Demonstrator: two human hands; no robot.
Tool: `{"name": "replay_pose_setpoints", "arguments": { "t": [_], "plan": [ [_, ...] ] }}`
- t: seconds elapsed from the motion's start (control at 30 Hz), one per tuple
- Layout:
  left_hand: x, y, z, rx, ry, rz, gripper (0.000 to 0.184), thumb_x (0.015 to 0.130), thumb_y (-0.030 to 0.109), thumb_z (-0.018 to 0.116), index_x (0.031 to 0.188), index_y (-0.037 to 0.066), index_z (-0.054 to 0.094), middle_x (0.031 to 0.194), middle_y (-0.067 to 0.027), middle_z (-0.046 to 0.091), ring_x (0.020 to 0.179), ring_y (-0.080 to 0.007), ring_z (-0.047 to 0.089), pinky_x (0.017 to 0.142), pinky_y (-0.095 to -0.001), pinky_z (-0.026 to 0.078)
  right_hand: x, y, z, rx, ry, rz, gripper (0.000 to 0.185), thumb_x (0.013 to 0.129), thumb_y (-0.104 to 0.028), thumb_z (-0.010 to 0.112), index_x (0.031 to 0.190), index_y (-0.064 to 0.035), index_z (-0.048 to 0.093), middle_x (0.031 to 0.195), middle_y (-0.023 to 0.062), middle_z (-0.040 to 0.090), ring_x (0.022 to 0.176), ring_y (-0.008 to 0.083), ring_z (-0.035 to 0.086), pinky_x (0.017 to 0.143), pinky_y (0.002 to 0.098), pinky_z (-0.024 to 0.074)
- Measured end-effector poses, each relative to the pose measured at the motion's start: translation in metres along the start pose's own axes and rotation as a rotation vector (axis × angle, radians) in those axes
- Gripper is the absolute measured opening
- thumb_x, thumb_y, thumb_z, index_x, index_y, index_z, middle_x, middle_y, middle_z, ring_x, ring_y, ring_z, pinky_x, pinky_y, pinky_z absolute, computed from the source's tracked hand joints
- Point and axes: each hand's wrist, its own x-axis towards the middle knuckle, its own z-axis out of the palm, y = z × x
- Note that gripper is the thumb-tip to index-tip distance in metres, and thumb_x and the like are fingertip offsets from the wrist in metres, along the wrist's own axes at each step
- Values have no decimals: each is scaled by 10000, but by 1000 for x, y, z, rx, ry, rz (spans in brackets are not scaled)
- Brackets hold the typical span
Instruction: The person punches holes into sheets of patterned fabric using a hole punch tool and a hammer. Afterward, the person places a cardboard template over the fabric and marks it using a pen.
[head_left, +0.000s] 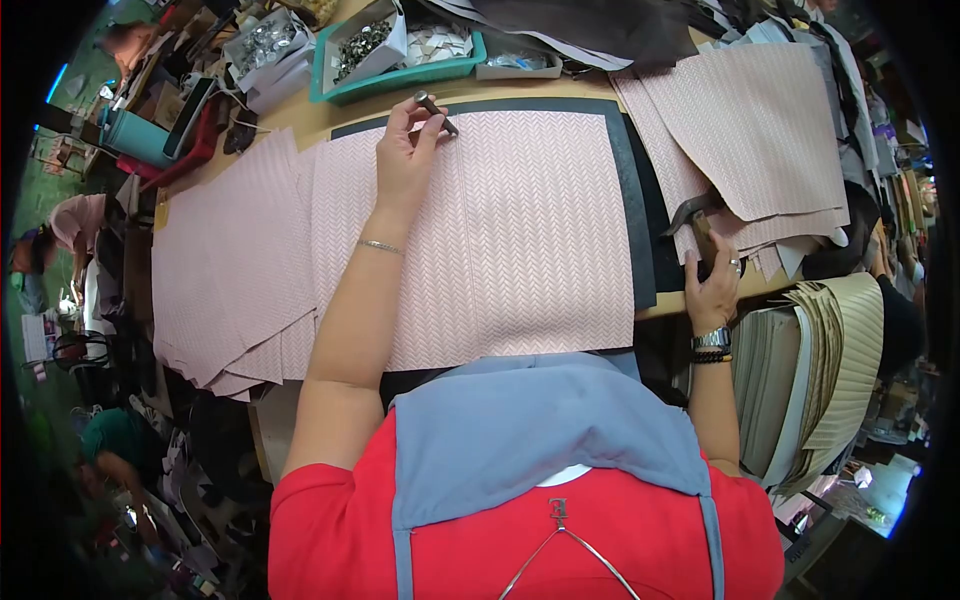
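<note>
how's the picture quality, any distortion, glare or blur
Head view: strong fisheye bending with black corners; the pink herringbone sheet is brightly lit, its pattern readable; the person in green at lower left looks soft; a bright patch glares at lower right.

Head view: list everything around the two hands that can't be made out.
All in the head view:
Punch in the left hand: too small to tell whether its tip touches the pink sheet.
Hammer: handle's lower end hidden by the right hand.
Dark board: middle covered by the pink sheet.
Metal parts in the teal tray: shapes too small.
</note>
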Motion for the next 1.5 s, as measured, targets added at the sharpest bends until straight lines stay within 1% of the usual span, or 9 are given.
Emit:
{"name": "replay_pose_setpoints", "arguments": {
  "t": [0.87, 0.97, 1.07, 1.1, 1.2, 1.27, 1.33, 1.43, 1.5],
  "plan": [
    [-2, 8, 8, 316, -31, 107, 243, 904, 106, 637, 1131, 38, 580, 924, -99, 664, 808, -143, 677, 708, -273, 546, 4, 0, -10, 7, -49, -2, 443, 893, -318, 604, 1238, -53, 517, 1124, 183, 579, 1034, 374, 567, 856, 448, 461],
    [-2, 6, 8, 298, -42, 76, 251, 904, 126, 647, 1131, 38, 586, 938, -86, 661, 826, -125, 662, 732, -259, 549, 5, 9, -22, -137, -271, 177, 434, 925, -346, 561, 1217, -26, 527, 1083, 197, 596, 987, 391, 578, 841, 451, 461],
    [-1, 7, 7, 327, -49, 68, 253, 905, 123, 644, 1135, 38, 583, 937, -90, 660, 824, -126, 662, 727, -262, 553, 12, 5, -35, 1, -292, 185, 442, 955, -367, 515, 1203, -2, 529, 1072, 205, 599, 947, 389, 586, 836, 442, 458],
    [-1, 8, 7, 339, -46, 72, 252, 906, 121, 642, 1135, 36, 582, 937, -92, 660, 824, -128, 663, 725, -265, 554, 20, 2, -40, 253, -349, 251, 419, 952, -319, 543, 1214, 7, 524, 1038, 185, 603, 918, 295, 601, 825, 377, 463],
    [-1, 8, 7, 362, -46, 74, 248, 908, 116, 637, 1133, 31, 578, 938, -95, 659, 823, -133, 664, 722, -269, 554, 47, -51, -72, 610, -433, 181, 403, 931, -258, 584, 1216, 20, 519, 975, 156, 596, 884, 187, 575, 800, 310, 457],
    [-1, 7, 8, 352, -41, 75, 245, 909, 113, 634, 1131, 27, 575, 937, -97, 658, 823, -134, 663, 720, -270, 552, 64, -85, -72, 862, -385, 74, 411, 897, -210, 629, 1219, 16, 512, 911, 128, 594, 851, 140, 555, 768, 283, 457],
    [0, 6, 9, 334, -45, 77, 240, 910, 109, 632, 1127, 25, 574, 933, -100, 661, 820, -137, 665, 716, -270, 550, 91, -115, -78, 737, -580, -23, 417, 892, -207, 638, 1225, 0, 499, 879, 105, 602, 795, 151, 564, 722, 302, 466],
    [-1, 8, 8, 373, -45, 98, 230, 904, 96, 627, 1114, 21, 571, 937, -137, 671, 818, -183, 688, 693, -291, 557, 130, -156, -72, 648, -658, -285, 396, 894, -195, 633, 1216, -13, 494, 863, 113, 611, 742, 193, 590, 687, 316, 471],
    [-2, 10, 10, 355, -41, 82, 223, 902, 84, 622, 1108, 15, 572, 951, -162, 674, 822, -209, 698, 689, -301, 563, 149, -183, -69, 776, -428, -438, 383, 897, -199, 628, 1203, -14, 488, 867, 136, 617, 722, 243, 596, 674, 329, 472]
  ]
}}
